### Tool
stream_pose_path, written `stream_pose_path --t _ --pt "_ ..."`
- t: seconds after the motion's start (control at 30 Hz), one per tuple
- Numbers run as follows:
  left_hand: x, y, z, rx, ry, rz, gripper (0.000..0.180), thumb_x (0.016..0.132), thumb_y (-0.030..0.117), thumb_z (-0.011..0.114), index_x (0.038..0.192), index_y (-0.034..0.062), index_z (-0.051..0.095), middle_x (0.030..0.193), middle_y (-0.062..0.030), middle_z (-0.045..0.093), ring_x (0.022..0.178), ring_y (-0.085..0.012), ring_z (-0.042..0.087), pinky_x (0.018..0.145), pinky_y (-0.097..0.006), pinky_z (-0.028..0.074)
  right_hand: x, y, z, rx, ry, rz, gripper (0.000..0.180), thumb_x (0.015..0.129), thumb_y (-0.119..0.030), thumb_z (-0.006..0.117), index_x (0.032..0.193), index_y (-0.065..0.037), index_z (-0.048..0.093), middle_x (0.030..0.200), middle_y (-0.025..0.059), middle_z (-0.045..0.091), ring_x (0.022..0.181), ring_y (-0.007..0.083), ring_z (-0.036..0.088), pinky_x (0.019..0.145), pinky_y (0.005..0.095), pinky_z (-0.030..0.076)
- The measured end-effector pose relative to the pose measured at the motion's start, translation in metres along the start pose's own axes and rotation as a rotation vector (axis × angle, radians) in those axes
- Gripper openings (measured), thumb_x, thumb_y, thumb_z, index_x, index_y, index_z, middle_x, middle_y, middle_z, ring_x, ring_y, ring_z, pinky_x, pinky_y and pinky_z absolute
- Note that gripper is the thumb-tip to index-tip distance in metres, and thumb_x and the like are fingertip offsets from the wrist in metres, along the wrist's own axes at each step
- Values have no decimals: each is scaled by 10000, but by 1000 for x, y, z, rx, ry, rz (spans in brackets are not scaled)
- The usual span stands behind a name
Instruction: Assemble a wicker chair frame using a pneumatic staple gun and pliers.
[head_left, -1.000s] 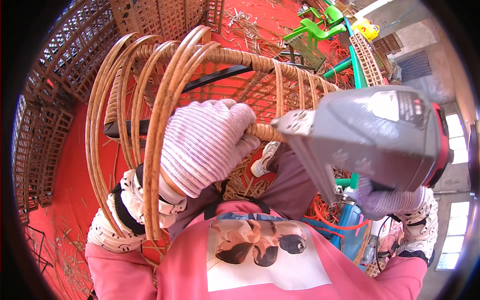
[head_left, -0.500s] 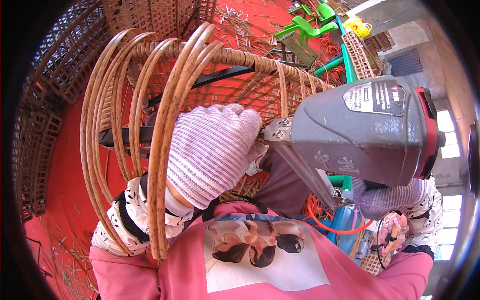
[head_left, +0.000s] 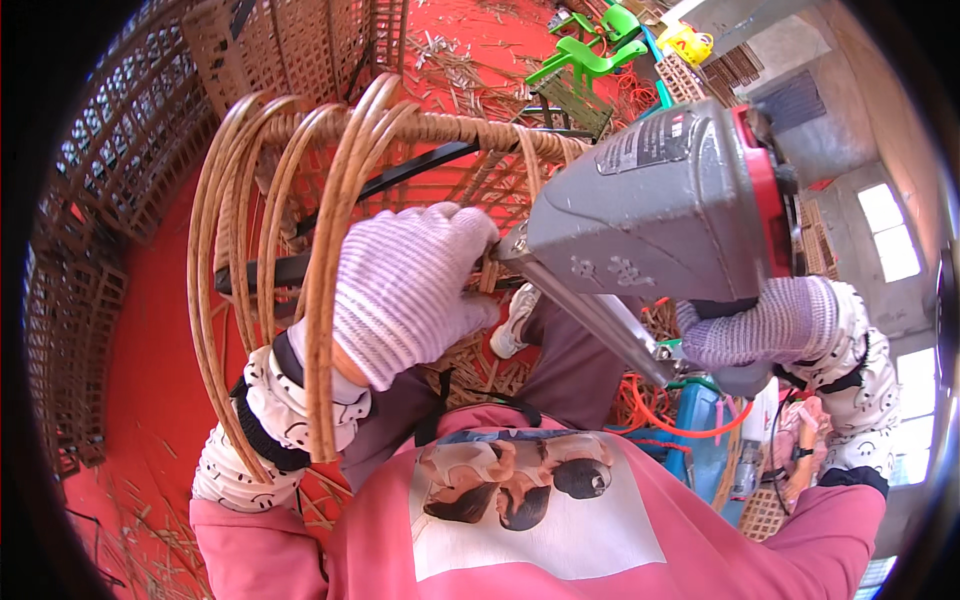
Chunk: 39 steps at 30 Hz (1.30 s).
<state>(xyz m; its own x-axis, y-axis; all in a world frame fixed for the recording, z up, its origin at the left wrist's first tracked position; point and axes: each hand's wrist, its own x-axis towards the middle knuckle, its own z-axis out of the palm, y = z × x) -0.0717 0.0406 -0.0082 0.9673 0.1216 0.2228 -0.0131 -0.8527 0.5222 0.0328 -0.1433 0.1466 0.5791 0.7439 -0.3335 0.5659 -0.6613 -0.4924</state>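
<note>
In a lilac-striped knit glove, my left hand (head_left: 405, 290) is closed at the edge of a woven rattan frame (head_left: 450, 128) with black metal bars (head_left: 430, 165). What its fingers grip is partly hidden. Long bent rattan strips (head_left: 335, 210) loop over my left wrist and around the frame's rim. My right hand (head_left: 760, 325), gloved alike, is wrapped around the handle of a grey air stapler (head_left: 640, 200) with a red and black end cap. The stapler's nose (head_left: 515, 248) is beside my left fingers, seemingly touching the frame; the exact contact is hidden.
Dark woven panels (head_left: 130, 120) stand at the far left. Rattan scraps (head_left: 450, 75) litter the red floor. A green plastic chair (head_left: 590, 60) and a yellow container (head_left: 685, 42) are at the far right. An orange hose (head_left: 690, 430) curves below the stapler.
The stapler and my right hand have shifted left and farther away. My left hand stays at the frame edge, and the whole view has shifted slightly.
</note>
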Motion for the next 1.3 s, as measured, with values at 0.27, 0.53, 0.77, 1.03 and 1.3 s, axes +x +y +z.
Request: stream_pose_path --t 0.27,0.53,0.77,1.03,1.3 --pt "-2 -6 -18 -146 49 37 452 735 353 707 996 4 586 832 -124 626 755 -219 608 706 -309 463 -80 133 -14 875 419 65 204 767 -118 590 900 27 533 606 71 541 537 147 554 569 293 493" --pt "11 -8 0 -230 -77 -30 469 799 403 658 973 -22 562 792 -112 578 695 -191 557 652 -292 447 -182 293 42 375 670 728 571 651 -137 610 1175 -7 423 657 63 516 537 156 537 495 308 461" --pt "15 -17 -9 -332 -134 -193 498 837 462 593 971 -14 540 802 -9 507 701 -86 449 642 -231 379 -145 378 71 -118 603 1018 745 675 -234 603 1328 -41 299 971 257 595 914 398 583 796 427 461" --pt "25 12 -3 -308 -46 -422 362 939 289 466 889 -30 627 583 -29 546 453 -93 442 398 -239 309 -141 513 -3 -152 713 939 710 733 -499 600 1250 -34 455 1122 215 572 1038 340 554 912 381 413" --pt "34 21 -3 -288 -8 -433 367 927 284 484 849 -45 626 636 -48 562 530 -132 476 469 -282 358 -235 510 26 -383 142 1104 1007 477 -375 814 1304 -3 375 1228 204 496 1207 308 426 1037 326 290"
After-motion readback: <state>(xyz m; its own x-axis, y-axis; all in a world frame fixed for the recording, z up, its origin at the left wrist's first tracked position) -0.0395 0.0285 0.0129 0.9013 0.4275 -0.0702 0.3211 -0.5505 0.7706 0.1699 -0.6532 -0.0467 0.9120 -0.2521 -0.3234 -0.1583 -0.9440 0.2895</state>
